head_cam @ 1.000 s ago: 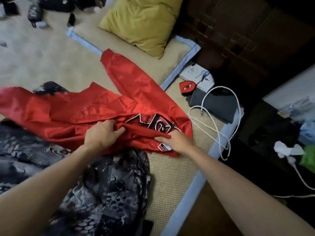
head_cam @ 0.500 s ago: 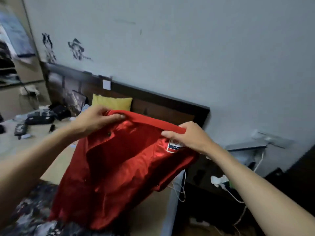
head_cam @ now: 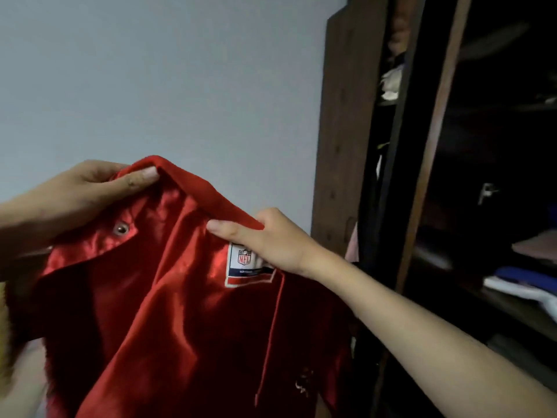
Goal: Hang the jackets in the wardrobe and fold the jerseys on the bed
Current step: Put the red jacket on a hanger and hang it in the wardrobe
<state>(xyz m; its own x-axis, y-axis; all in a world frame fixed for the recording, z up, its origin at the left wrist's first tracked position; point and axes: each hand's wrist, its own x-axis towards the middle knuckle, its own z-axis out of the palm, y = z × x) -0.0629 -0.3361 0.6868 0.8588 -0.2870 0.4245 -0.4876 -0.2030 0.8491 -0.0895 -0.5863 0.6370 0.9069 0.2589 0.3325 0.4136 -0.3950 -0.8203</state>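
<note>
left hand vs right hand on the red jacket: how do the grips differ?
The left hand sits higher, at the collar's left end, with its thumb across the front. The right hand sits lower, nearer the wardrobe, thumb lying just above the white neck label. Only the right forearm shows at full length. Both pinch the collar of the red jacket, holding it up with the shiny lining facing the camera.

The jacket (head_cam: 168,312) hangs between both hands, in front of the wall (head_cam: 180,79); the wardrobe (head_cam: 422,176) stands right, folded clothes (head_cam: 518,285) on its shelf.
</note>
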